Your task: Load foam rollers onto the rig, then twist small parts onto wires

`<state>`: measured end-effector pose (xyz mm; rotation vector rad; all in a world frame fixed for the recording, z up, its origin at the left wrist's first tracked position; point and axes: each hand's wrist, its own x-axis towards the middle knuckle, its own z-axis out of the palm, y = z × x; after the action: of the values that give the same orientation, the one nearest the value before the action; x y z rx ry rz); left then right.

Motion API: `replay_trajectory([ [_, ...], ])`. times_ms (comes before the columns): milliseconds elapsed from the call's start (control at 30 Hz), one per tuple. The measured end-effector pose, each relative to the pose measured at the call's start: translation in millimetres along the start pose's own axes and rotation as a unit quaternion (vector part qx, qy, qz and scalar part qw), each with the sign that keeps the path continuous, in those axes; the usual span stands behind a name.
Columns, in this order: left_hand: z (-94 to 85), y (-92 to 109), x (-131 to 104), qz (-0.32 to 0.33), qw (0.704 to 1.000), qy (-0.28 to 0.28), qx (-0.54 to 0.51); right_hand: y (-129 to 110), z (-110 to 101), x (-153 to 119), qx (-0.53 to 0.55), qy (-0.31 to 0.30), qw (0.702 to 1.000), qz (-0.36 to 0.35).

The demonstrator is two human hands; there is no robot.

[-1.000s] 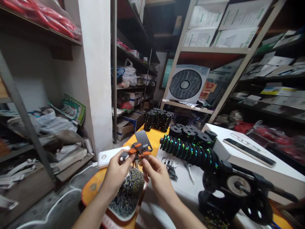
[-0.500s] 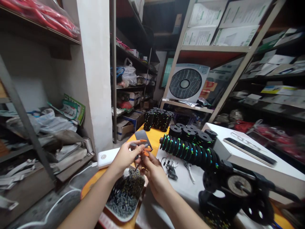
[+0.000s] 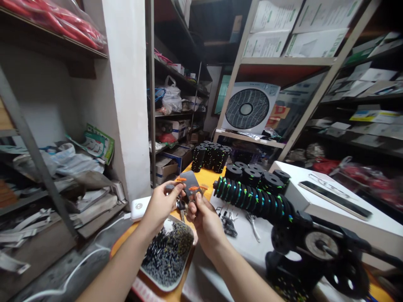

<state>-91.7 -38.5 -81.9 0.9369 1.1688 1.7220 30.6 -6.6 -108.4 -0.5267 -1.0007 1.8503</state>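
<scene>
Above the table, my left hand is closed in a pinch, with a small slim orange piece at its fingertips. My right hand also pinches, and another orange piece sticks out by its thumb. Their exact kind is too small to make out. A small gap separates the hands. Behind them lies a dark grey flat rectangular object. Keys show between the hands. Below is a white tray filled with many small dark and yellowish parts.
At right stands a black winding device carrying a ribbed black roll with green-blue strands. Black foam spools are grouped behind it. A white box bears a phone. A white power bank lies left, a box fan behind.
My hands have moved apart from each other, each with an orange piece at the fingertips. The keys between them now show more clearly. The view has shifted slightly.
</scene>
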Motion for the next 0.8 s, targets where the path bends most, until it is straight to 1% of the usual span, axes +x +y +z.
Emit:
replay_trajectory([
  [133, -0.8, 16.9, -21.4, -0.001, 0.998, -0.033, -0.052, -11.1, 9.7, -19.9, 0.027, -0.022, 0.999, -0.003],
  [267, -3.9, 33.5, -53.3, -0.002, 0.996, -0.041, -0.083, -19.5, 18.0, -46.8, 0.03, -0.046, 0.998, 0.045],
  [333, -5.2, 37.2, -67.9, 0.002, 0.996, -0.041, -0.085, -21.3, 20.7, -58.6, 0.024, -0.057, 0.996, 0.067],
  [433, -5.3, 35.9, -83.1, 0.015, 0.998, -0.047, -0.038, -21.2, 22.6, -70.6, 0.006, -0.066, 0.995, 0.075],
  [500, -4.2, 32.1, -87.9, 0.027, 0.998, -0.057, 0.0, -21.0, 22.1, -74.5, -0.017, -0.072, 0.995, 0.066],
  [567, -3.1, 27.4, -89.0, 0.038, 0.997, -0.054, 0.033, -22.4, 20.3, -75.9, -0.053, -0.086, 0.993, 0.055],
  [667, -2.3, 21.2, -85.9, 0.051, 0.995, -0.032, 0.077, -29.0, 16.2, -75.1, -0.109, -0.099, 0.988, 0.038],
  [800, -1.3, 15.5, -78.3, 0.048, 0.994, -0.03, 0.094, -39.0, 8.7, -69.4, -0.163, -0.092, 0.982, -0.001],
])
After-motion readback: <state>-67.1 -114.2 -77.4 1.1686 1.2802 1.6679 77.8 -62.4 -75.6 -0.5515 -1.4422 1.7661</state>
